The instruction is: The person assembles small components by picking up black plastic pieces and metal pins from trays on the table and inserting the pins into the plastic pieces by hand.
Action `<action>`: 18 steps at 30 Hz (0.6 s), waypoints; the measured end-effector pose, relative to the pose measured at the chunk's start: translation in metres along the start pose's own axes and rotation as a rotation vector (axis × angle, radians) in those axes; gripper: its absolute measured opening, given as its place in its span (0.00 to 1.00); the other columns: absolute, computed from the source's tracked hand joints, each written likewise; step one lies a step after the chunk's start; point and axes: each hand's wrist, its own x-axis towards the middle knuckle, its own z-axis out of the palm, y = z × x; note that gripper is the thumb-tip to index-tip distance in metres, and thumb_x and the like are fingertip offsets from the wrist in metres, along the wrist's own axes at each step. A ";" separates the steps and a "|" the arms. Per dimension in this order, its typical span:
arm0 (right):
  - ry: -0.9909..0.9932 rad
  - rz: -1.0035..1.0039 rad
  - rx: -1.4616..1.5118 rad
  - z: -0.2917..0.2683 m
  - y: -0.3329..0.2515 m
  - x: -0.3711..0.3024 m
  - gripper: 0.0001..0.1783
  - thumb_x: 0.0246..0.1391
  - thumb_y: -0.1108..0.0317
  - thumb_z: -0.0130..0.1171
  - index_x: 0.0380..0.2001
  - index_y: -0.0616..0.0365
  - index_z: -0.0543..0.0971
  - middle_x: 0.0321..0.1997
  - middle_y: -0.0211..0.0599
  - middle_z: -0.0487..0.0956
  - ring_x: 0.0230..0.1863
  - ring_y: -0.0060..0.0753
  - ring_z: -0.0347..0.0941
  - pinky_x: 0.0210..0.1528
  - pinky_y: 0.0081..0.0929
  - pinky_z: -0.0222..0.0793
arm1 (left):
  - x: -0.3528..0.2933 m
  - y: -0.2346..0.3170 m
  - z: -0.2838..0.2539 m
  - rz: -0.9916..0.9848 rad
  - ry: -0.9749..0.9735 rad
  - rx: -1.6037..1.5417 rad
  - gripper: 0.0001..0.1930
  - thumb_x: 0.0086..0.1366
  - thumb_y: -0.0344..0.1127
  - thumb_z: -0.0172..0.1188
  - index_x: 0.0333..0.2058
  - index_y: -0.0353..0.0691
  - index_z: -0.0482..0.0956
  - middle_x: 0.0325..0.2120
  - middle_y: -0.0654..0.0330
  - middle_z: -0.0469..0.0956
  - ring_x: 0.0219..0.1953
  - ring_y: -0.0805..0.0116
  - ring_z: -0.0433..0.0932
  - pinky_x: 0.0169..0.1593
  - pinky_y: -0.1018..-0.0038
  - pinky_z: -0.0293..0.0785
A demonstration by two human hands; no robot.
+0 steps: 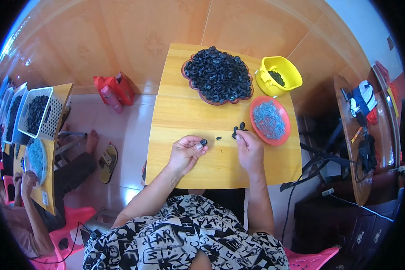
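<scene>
My left hand [186, 153] is closed in a pinch on a small, round black part [204, 142], held over the near middle of the table. To its right my right hand [249, 148] has its fingertips pressed together at a little cluster of black parts [242, 125]; which of these it grips is partly hidden by the fingers. Between both hands a short black piece [218, 138] lies on the wood. A tiny dark sliver [221, 151] rests just nearer to me.
A scalloped tray [183, 68] heaped with black parts stands at the table's far side. Right of it are a yellow bucket [267, 83] and a red plate [287, 118] of thin bluish-grey pieces. At left, another person works at a table [49, 180]. A cable [297, 189] hangs at right.
</scene>
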 end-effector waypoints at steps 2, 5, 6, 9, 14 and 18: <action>-0.080 -0.052 -0.167 0.002 0.014 0.004 0.08 0.46 0.75 0.56 0.33 0.63 0.78 0.29 0.46 0.76 0.32 0.46 0.73 0.35 0.34 0.69 | 0.002 0.000 0.000 -0.010 -0.001 -0.044 0.09 0.57 0.18 0.54 0.37 0.32 0.74 0.32 0.51 0.78 0.34 0.63 0.79 0.39 0.74 0.78; -0.180 -0.112 -0.277 0.025 0.022 0.003 0.08 0.44 0.75 0.57 0.32 0.61 0.78 0.28 0.44 0.75 0.33 0.46 0.73 0.35 0.36 0.69 | 0.003 -0.002 -0.002 -0.006 -0.005 -0.081 0.08 0.57 0.18 0.54 0.37 0.32 0.74 0.32 0.51 0.78 0.34 0.63 0.79 0.39 0.74 0.78; -0.186 -0.121 -0.349 0.032 0.022 0.003 0.09 0.44 0.74 0.57 0.32 0.59 0.79 0.27 0.43 0.75 0.33 0.44 0.72 0.35 0.36 0.68 | 0.002 -0.001 -0.003 -0.013 -0.014 -0.086 0.09 0.57 0.18 0.54 0.37 0.32 0.74 0.33 0.52 0.78 0.34 0.63 0.79 0.39 0.74 0.78; -0.310 -0.097 -0.442 0.041 0.026 0.003 0.09 0.44 0.75 0.57 0.32 0.59 0.79 0.27 0.43 0.74 0.34 0.46 0.71 0.35 0.37 0.68 | 0.002 -0.001 -0.003 -0.029 -0.024 -0.084 0.09 0.57 0.19 0.54 0.37 0.33 0.74 0.33 0.52 0.78 0.34 0.63 0.79 0.39 0.74 0.78; -0.274 0.094 -0.047 0.037 0.013 0.005 0.08 0.48 0.75 0.55 0.34 0.61 0.78 0.26 0.38 0.76 0.28 0.31 0.74 0.29 0.27 0.69 | 0.002 -0.001 -0.006 -0.030 -0.035 -0.071 0.09 0.56 0.19 0.55 0.37 0.33 0.75 0.32 0.52 0.78 0.33 0.64 0.79 0.37 0.75 0.78; -0.377 0.437 0.508 0.019 -0.009 0.001 0.07 0.52 0.76 0.55 0.34 0.67 0.77 0.28 0.36 0.78 0.27 0.21 0.74 0.29 0.18 0.69 | 0.002 0.000 -0.006 -0.041 -0.109 -0.047 0.09 0.56 0.19 0.55 0.37 0.33 0.75 0.32 0.53 0.78 0.32 0.66 0.79 0.35 0.76 0.77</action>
